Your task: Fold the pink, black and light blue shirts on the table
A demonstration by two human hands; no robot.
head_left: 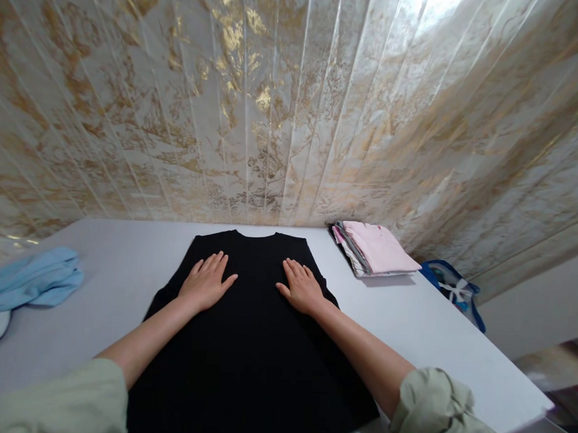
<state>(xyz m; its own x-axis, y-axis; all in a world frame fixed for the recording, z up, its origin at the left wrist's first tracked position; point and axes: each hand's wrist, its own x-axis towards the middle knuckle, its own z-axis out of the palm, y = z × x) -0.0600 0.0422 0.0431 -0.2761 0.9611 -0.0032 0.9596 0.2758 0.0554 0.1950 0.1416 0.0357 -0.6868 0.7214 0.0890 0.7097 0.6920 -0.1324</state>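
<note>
Both flattened out, palm-down and grasping nothing: left grip [207, 282] and right grip [304, 287] rest on the black shirt [252, 349], which lies smooth and unfolded beneath them on the desk [109, 279]. Beyond the right grip, stacked clothes [383, 249] sit folded; left of the left grip, blue clothing [40, 279] lies crumpled. No writing I can read.

on the table [112, 260], the shirt [255, 342] lies beneath the fingers of the left hand [205, 283] and the right hand [303, 287], its neckline [255, 240] ahead of the fingertips; well left of the left fingers is a heap of clothes [37, 281]; right of the right fingers, slightly farther ahead, a stack of clothes [378, 247]. farther right, past the table's edge, is a bag [454, 292]. ahead of all the fingers, behind the table, is the curtain [274, 114].
</note>
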